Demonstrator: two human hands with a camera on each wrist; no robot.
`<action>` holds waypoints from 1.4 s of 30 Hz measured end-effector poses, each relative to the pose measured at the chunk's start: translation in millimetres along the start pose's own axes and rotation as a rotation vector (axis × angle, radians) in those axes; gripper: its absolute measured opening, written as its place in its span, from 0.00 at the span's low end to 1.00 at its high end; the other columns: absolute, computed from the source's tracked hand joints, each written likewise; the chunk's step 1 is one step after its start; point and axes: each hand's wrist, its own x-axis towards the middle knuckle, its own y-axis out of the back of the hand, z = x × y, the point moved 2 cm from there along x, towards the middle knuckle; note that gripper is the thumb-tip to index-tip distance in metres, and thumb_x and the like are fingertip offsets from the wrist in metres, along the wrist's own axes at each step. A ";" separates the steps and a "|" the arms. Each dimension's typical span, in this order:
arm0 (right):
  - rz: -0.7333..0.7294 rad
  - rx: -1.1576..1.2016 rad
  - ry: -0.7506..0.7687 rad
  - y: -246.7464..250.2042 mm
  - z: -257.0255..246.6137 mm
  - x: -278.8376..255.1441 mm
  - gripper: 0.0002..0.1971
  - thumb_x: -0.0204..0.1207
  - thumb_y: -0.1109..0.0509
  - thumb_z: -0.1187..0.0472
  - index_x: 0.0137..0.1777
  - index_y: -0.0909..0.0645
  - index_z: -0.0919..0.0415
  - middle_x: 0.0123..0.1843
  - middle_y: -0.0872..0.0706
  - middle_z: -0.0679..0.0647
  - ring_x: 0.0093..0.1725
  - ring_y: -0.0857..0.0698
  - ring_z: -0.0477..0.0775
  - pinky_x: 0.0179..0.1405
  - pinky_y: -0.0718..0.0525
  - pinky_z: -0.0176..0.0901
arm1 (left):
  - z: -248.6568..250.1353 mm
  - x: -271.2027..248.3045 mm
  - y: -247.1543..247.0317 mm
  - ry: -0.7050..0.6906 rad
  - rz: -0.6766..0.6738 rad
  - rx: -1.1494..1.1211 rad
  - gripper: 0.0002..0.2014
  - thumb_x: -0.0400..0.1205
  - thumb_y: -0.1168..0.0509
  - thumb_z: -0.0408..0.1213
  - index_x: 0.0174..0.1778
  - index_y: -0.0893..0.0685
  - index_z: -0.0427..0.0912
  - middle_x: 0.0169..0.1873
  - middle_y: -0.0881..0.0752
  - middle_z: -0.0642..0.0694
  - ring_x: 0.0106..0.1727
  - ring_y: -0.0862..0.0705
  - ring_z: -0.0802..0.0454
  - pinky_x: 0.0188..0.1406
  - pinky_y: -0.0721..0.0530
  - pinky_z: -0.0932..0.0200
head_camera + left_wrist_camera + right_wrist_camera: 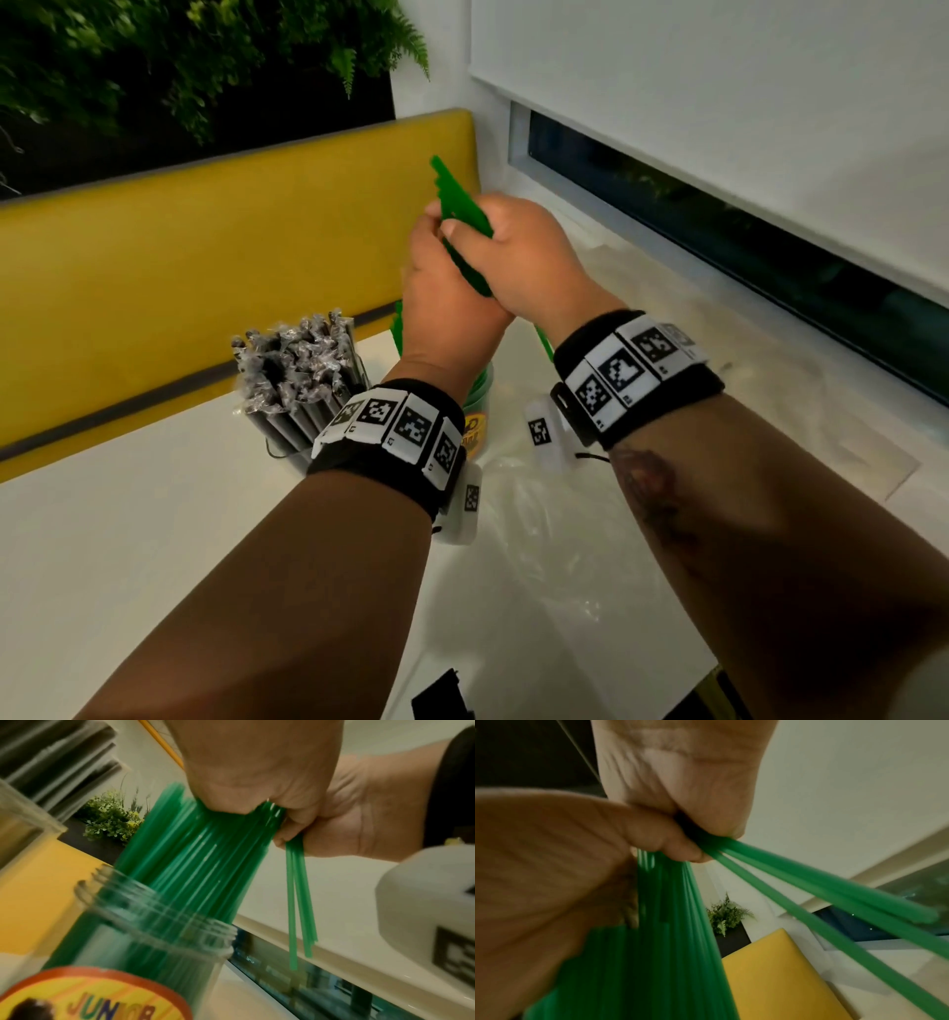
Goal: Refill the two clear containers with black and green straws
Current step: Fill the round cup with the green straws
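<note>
Both hands meet above the clear jar, which has a yellow label and stands on the white table. My left hand grips a thick bundle of green straws whose lower ends stand inside the jar. Close against it, my right hand pinches a few green straws that splay away from the bundle and hang outside the jar's rim. To the left, a second clear container holds several wrapped black straws.
A crumpled clear plastic bag lies on the table under my right forearm. A yellow bench back runs behind the table, with plants above it. A window sill and a blind border the right side.
</note>
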 end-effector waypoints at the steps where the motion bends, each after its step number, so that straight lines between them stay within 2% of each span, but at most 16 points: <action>1: 0.020 0.022 0.003 2.0 2.8 -0.1 0.07 0.83 0.34 0.54 0.45 0.15 0.43 0.36 0.15 0.44 0.39 0.17 0.44 0.38 0.22 0.43 | 0.0 -2.7 0.5 -0.017 -0.014 -0.095 0.49 0.70 0.25 0.41 0.83 0.46 0.39 0.63 0.20 0.46 0.62 0.16 0.50 0.63 0.16 0.46; 3: 0.019 0.028 0.004 4.3 7.8 1.1 0.06 0.82 0.33 0.54 0.47 0.14 0.45 0.38 0.13 0.47 0.41 0.15 0.49 0.42 0.18 0.47 | 0.3 -6.0 1.9 -0.032 -0.024 -0.273 0.51 0.71 0.29 0.33 0.84 0.55 0.39 0.72 0.27 0.41 0.70 0.20 0.50 0.68 0.20 0.53; 7: -0.004 -0.055 -0.014 0.2 18.6 -3.2 0.14 0.82 0.35 0.48 0.61 0.13 0.51 0.48 0.09 0.52 0.49 0.13 0.53 0.48 0.16 0.48 | 8.5 -4.5 13.2 0.020 0.147 -0.547 0.41 0.71 0.47 0.26 0.83 0.52 0.34 0.78 0.34 0.33 0.81 0.33 0.42 0.80 0.32 0.52; 11: 0.108 -0.076 0.107 -1.4 18.2 -13.3 0.24 0.84 0.39 0.44 0.80 0.30 0.41 0.66 0.14 0.50 0.64 0.16 0.50 0.58 0.19 0.42 | -0.1 -0.2 25.3 -0.038 0.362 -0.279 0.27 0.80 0.47 0.36 0.78 0.32 0.38 0.67 0.17 0.43 0.65 0.17 0.51 0.62 0.20 0.61; 13: 0.019 -0.209 0.158 -7.7 19.4 -15.6 0.23 0.85 0.39 0.46 0.79 0.30 0.41 0.69 0.16 0.49 0.66 0.17 0.50 0.59 0.21 0.42 | -13.5 -2.4 28.6 0.017 0.391 -0.136 0.25 0.80 0.49 0.45 0.72 0.23 0.44 0.65 0.15 0.49 0.66 0.18 0.54 0.72 0.24 0.49; 15: -0.134 -0.352 0.157 -21.0 32.2 -20.0 0.19 0.85 0.38 0.48 0.75 0.23 0.45 0.67 0.14 0.50 0.63 0.16 0.53 0.56 0.20 0.44 | -25.2 -9.7 28.0 0.089 0.342 0.036 0.26 0.80 0.49 0.49 0.70 0.19 0.48 0.70 0.18 0.48 0.76 0.26 0.47 0.79 0.36 0.36; 19: -0.124 -0.191 0.049 -22.7 46.8 -31.7 0.17 0.84 0.37 0.49 0.68 0.16 0.51 0.59 0.11 0.54 0.57 0.14 0.56 0.54 0.16 0.54 | -26.4 -23.5 19.1 0.053 0.185 0.306 0.24 0.83 0.46 0.50 0.73 0.21 0.49 0.80 0.29 0.45 0.85 0.41 0.44 0.84 0.56 0.39; 21: -0.038 -0.123 -0.004 -11.4 38.0 -31.0 0.18 0.85 0.37 0.47 0.71 0.18 0.50 0.60 0.11 0.53 0.59 0.14 0.54 0.57 0.16 0.50 | -26.7 -24.1 17.0 0.019 0.158 0.298 0.25 0.84 0.47 0.49 0.75 0.23 0.46 0.80 0.29 0.44 0.84 0.40 0.44 0.84 0.54 0.38; 24: 0.087 -0.036 0.045 9.6 16.6 -22.2 0.21 0.85 0.38 0.48 0.78 0.27 0.44 0.67 0.14 0.48 0.62 0.18 0.44 0.53 0.23 0.30 | -32.4 -23.4 10.8 -0.018 0.108 0.225 0.28 0.84 0.52 0.48 0.77 0.25 0.38 0.79 0.28 0.39 0.83 0.37 0.41 0.82 0.42 0.41; 26: 0.005 -0.139 0.123 8.3 7.8 -18.9 0.23 0.86 0.39 0.49 0.80 0.31 0.43 0.72 0.18 0.46 0.66 0.20 0.43 0.56 0.28 0.24 | -34.5 -26.5 6.2 -0.055 0.086 0.174 0.29 0.83 0.53 0.45 0.76 0.26 0.34 0.77 0.27 0.35 0.81 0.33 0.39 0.81 0.37 0.43; 28: -0.174 -0.299 0.132 -4.3 14.0 -19.3 0.22 0.86 0.40 0.47 0.79 0.29 0.45 0.71 0.16 0.49 0.66 0.18 0.49 0.60 0.23 0.36 | -35.8 -28.3 3.4 -0.053 0.087 0.115 0.27 0.82 0.52 0.40 0.73 0.24 0.30 0.76 0.26 0.32 0.79 0.30 0.37 0.80 0.35 0.50; 31: -0.317 -0.409 0.082 -16.8 32.5 -21.3 0.20 0.85 0.41 0.43 0.73 0.22 0.44 0.57 0.11 0.55 0.55 0.14 0.57 0.54 0.16 0.53 | -43.0 -36.5 5.3 0.031 0.130 0.024 0.21 0.81 0.48 0.37 0.62 0.19 0.28 0.76 0.28 0.31 0.77 0.29 0.43 0.73 0.37 0.67; 33: -0.331 -0.392 0.045 -14.1 35.7 -21.6 0.20 0.84 0.41 0.41 0.70 0.19 0.45 0.55 0.10 0.56 0.54 0.13 0.57 0.53 0.15 0.56 | -46.1 -46.2 7.1 0.080 0.149 -0.095 0.28 0.82 0.44 0.44 0.76 0.30 0.31 0.80 0.33 0.35 0.80 0.34 0.49 0.78 0.38 0.64; 35: -0.245 -0.204 -0.039 -3.2 30.6 -23.9 0.22 0.84 0.42 0.39 0.70 0.19 0.46 0.56 0.11 0.54 0.54 0.13 0.54 0.52 0.14 0.52 | -49.8 -56.9 8.2 0.110 0.142 -0.121 0.42 0.79 0.37 0.52 0.84 0.45 0.35 0.83 0.39 0.38 0.82 0.40 0.52 0.79 0.41 0.69; 38: 0.150 0.219 -0.127 25.7 19.9 -25.1 0.21 0.85 0.43 0.41 0.62 0.16 0.52 0.53 0.11 0.47 0.40 0.14 0.42 0.38 0.19 0.34 | -59.4 -66.7 5.6 0.235 0.064 -0.094 0.59 0.68 0.20 0.50 0.85 0.54 0.45 0.84 0.43 0.44 0.82 0.43 0.56 0.78 0.43 0.70; 42: 0.413 0.434 -0.061 41.6 13.9 -23.0 0.16 0.87 0.42 0.48 0.47 0.18 0.55 0.32 0.15 0.52 0.26 0.19 0.48 0.34 0.19 0.43 | -77.1 -69.8 -1.7 0.339 0.038 0.003 0.68 0.58 0.15 0.49 0.84 0.58 0.57 0.83 0.39 0.47 0.82 0.39 0.51 0.79 0.40 0.57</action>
